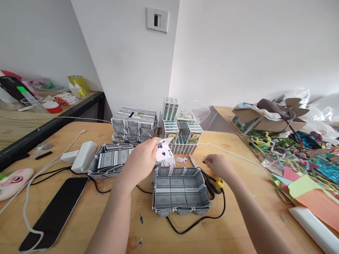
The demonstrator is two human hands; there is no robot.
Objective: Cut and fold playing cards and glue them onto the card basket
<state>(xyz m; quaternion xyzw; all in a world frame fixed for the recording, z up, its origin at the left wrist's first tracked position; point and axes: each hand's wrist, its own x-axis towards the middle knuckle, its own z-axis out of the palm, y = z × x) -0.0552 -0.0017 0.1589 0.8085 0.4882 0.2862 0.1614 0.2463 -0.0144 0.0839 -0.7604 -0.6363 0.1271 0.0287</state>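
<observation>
While my left hand point(141, 160) pinches a folded playing card point(164, 150) just above the far rim of the card-woven tray point(180, 190), my right hand point(219, 165) rests low on the tabletop point(106, 218), fingers curled beside the scissors point(203, 176); I cannot tell whether it grips anything. A yellow tool point(218, 182) with a black cable lies right by that hand. A second woven tray point(111, 160) sits to the left, packs of cards point(182, 132) are stacked behind, and a phone point(57, 210) lies near the left edge.
</observation>
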